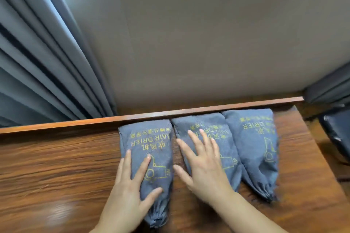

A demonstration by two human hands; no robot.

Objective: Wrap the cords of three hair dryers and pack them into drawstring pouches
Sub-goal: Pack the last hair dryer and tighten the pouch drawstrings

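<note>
**Operator:** Nearest to me, the left hand (pixel 130 189) lies flat on the left pouch (pixel 149 159), fingers spread and straight, thumb against the fabric near the cinched neck. Grip status: not closed on anything, pressing only. The right hand (pixel 202 166) lies flat on the middle pouch (pixel 214 138), fingers straight, also holding nothing.

**Supervisor:** Location of the work items?

**Operator:** Three grey drawstring pouches lie side by side on the bench (pixel 56 166), bases against the raised back rail (pixel 132 117), necks toward me. The right pouch (pixel 255 143) lies just beside the middle one, untouched. The left and right necks are gathered shut; the middle neck is hidden under my wrist. All three look filled. No dryer or cord is exposed.

**Supervisor:** Step in hand?

**Operator:** My judgement: packing is complete, and this is final alignment of the row.

**Supervisor:** Next move?

**Operator:** Confirm the middle drawstring is drawn tight, then lift both hands straight up so the soft pouches do not slide. Beyond the rail: a pale wall panel (pixel 208 43), with grey curtains (pixel 37 53) to the left.
</note>
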